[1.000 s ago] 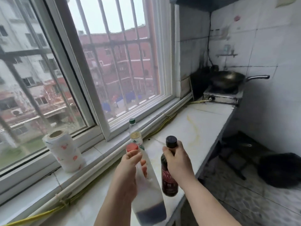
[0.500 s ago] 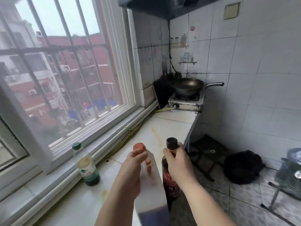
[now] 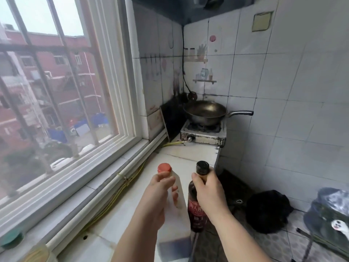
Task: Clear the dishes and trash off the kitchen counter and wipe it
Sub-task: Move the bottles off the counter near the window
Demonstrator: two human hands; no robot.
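My left hand (image 3: 156, 199) grips the neck of a clear plastic bottle (image 3: 175, 233) with a red cap and a little dark liquid at its bottom. My right hand (image 3: 209, 195) grips the neck of a dark glass bottle (image 3: 196, 216) with a black cap and a red label. Both bottles are held upright, side by side, above the front edge of the white tiled counter (image 3: 120, 210).
A wok (image 3: 204, 112) sits on a gas stove (image 3: 204, 133) at the counter's far end. A yellow hose (image 3: 120, 188) runs along the window ledge. Two small jars (image 3: 35, 253) show at the lower left. On the floor lie a black bag (image 3: 268, 210) and a stool (image 3: 328, 218).
The view has swung right and forward along the counter towards the stove. The paper roll has left the view and the jars slid to the lower left. Both hands still hold their bottles.
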